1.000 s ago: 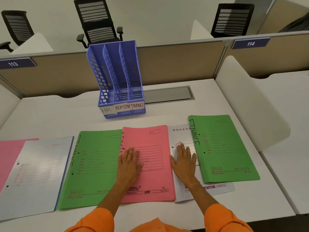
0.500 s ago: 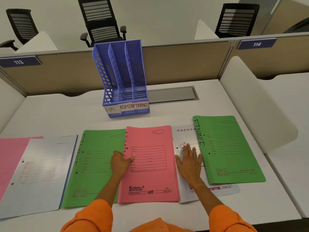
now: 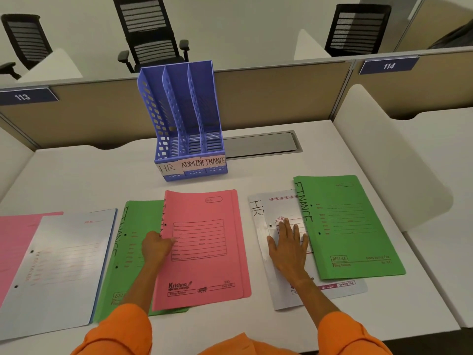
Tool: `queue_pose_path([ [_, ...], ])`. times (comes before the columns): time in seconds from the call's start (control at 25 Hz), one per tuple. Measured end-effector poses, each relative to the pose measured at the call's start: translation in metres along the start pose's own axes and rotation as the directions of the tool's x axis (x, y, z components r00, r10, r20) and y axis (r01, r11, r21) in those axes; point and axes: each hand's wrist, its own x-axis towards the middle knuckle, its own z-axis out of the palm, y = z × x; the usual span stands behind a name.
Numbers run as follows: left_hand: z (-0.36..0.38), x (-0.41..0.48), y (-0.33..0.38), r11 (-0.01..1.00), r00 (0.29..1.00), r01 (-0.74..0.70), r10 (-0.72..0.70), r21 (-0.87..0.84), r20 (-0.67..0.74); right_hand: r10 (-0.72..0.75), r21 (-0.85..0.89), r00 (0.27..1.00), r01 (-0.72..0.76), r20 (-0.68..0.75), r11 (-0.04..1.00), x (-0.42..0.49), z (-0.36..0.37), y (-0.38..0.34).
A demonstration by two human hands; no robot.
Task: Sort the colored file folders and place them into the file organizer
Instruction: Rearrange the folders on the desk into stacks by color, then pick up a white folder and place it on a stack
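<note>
Here, thin matte card folders lie flat in a row on the smooth white surface (image 3: 76, 175). Left hand (image 3: 156, 248) pinches the left edge of the pink folder (image 3: 204, 249), that edge lifted off the green folder (image 3: 133, 242) under it. Right hand (image 3: 288, 248) is spread flat, palm down, on the glossy white folder marked HR (image 3: 258, 226), which is partly under another green folder w/ FINANCE (image 3: 350, 226). Far left: white folder (image 3: 58, 265) over a pink one (image 3: 15, 239). Behind, upright blue perforated plastic file organizer (image 3: 184, 119), 3 slots labelled HR, ADMIN, FINANCE, no folders inside. Black mesh chairs (image 3: 151, 29) beyond the partition.
</note>
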Motion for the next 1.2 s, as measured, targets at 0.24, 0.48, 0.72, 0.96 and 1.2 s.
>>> queue_pose_path([
  [0.24, -0.006, 0.002, -0.012, 0.999, 0.999, -0.033, 0.035, 0.041, -0.035, 0.005, 0.012, 1.000, -0.005, 0.008, 1.000, 0.000, 0.000, -0.004],
  [0.48, 0.011, -0.039, 0.009, 0.897, 0.945, -0.180, 0.272, 0.405, -0.182, -0.010, -0.014, 1.000, 0.010, -0.012, 1.000, -0.001, -0.003, -0.004],
  [0.72, 0.078, -0.088, 0.038, 0.828, 0.851, -0.523, 0.521, 0.204, 0.069, -0.008, -0.067, 0.999, 0.004, -0.047, 0.998, 0.004, -0.015, 0.010],
  [0.96, 0.130, -0.129, 0.057, 0.941, 0.877, -0.227, 0.310, -0.251, 0.368, 0.000, -0.094, 0.998, -0.006, -0.063, 0.996, 0.008, -0.023, 0.041],
  [1.2, 0.151, -0.139, 0.078, 0.957, 0.877, -0.011, 0.149, -0.289, 0.458, -0.062, 0.046, 0.995, 0.065, -0.073, 0.997, 0.001, -0.014, 0.033],
])
